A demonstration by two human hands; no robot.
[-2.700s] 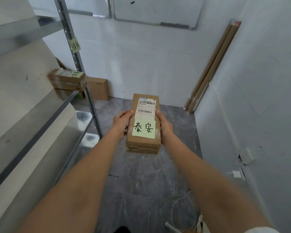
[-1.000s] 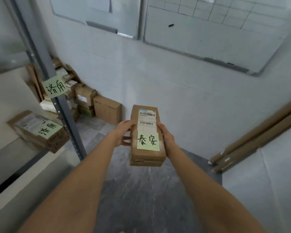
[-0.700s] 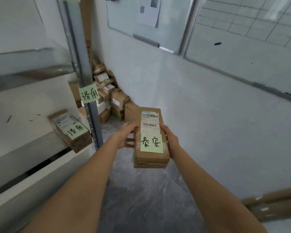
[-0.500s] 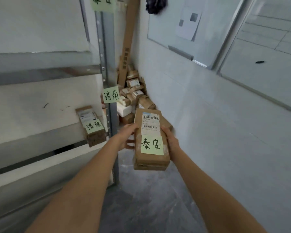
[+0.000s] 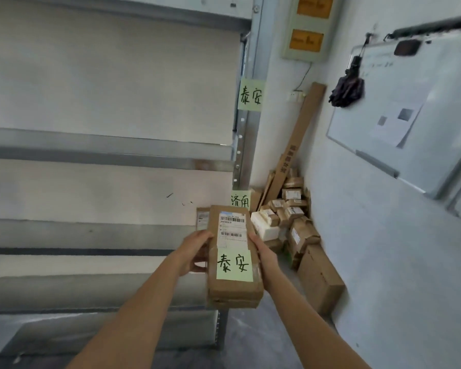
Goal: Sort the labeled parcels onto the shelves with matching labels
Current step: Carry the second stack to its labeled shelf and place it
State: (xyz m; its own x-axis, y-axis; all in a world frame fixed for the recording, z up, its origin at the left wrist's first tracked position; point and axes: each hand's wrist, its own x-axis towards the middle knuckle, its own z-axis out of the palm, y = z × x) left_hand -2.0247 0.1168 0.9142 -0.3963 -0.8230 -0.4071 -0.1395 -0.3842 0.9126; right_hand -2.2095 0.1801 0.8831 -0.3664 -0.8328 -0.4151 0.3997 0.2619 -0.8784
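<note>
A brown cardboard parcel [image 5: 233,288] with a white barcode label and a green note reading 泰安 is held in front of me. My left hand [image 5: 193,253] grips its left side and my right hand [image 5: 264,255] grips its right side. The metal shelf unit [image 5: 104,153] fills the left. Its upright carries a green shelf label 泰安 [image 5: 250,95] high up and a second label 济南 [image 5: 240,200] lower down, just behind the parcel's top. Another parcel [image 5: 202,219] lies on the lower shelf, mostly hidden behind the one I hold.
A pile of cardboard parcels [image 5: 290,217] fills the corner, with a larger box [image 5: 320,280] on the floor to the right. A long carton [image 5: 296,145] leans against the wall. A whiteboard [image 5: 410,110] hangs on the right wall.
My view has swung left and up toward the shelf unit, so the upper 泰安 label now shows fully. The parcel stays in both hands, now overlapping the parcel on the lower shelf.
</note>
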